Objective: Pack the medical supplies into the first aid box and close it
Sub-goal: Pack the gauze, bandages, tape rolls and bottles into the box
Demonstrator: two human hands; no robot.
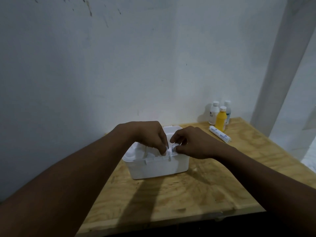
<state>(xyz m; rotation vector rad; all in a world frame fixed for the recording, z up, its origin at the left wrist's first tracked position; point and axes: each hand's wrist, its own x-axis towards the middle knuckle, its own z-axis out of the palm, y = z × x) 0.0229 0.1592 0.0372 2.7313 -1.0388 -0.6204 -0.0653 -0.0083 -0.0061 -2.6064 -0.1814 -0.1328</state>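
Over the first aid box [159, 167], left hand [148, 136] and right hand [196, 142] pinch a white packet [171, 150]. Bottles [221, 119] stand to its right.

White box [159, 168], yellow bottle [221, 119], white blue-printed roll [219, 134], pale wooden table [205, 185]

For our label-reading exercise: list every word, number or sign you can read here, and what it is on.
Nothing is readable.
On the white bottle: dark print, too blurred.
On the wrapped roll: blue print, too blurred.
On the small packet over the box: blue marks, too small.
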